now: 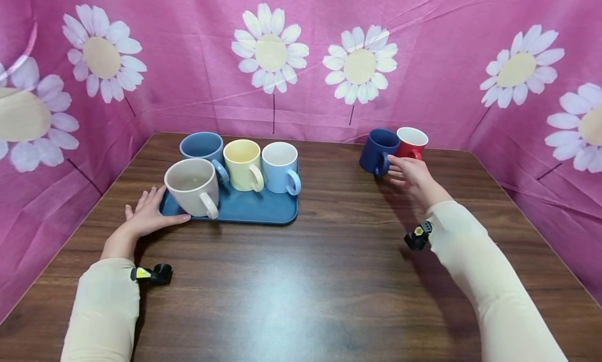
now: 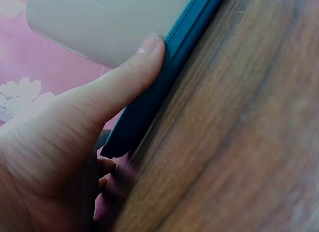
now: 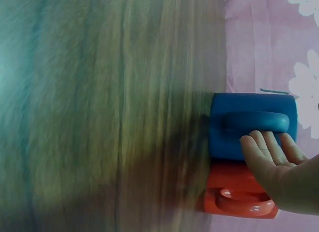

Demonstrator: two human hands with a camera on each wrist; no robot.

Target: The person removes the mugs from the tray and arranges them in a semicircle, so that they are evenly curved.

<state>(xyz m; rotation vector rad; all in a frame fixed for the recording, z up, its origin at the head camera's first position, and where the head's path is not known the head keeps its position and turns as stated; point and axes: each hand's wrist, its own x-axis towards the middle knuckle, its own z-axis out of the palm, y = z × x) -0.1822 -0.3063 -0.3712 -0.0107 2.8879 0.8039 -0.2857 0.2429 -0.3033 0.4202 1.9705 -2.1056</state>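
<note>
My left hand lies at the near left corner of a dark blue tray, its fingers extended along the tray's left side. In the left wrist view the thumb rests along the tray's rim, beside a large off-white mug. At the back right, my right hand reaches up to a navy mug, fingertips right at the handle. The fingers look mostly straight and are not curled round the handle. A red mug with a white inside stands close beside the navy one.
A blue mug, a pale yellow mug and a light blue mug stand along the back of the tray. Pink cloth with white daisies hangs behind the brown wooden table.
</note>
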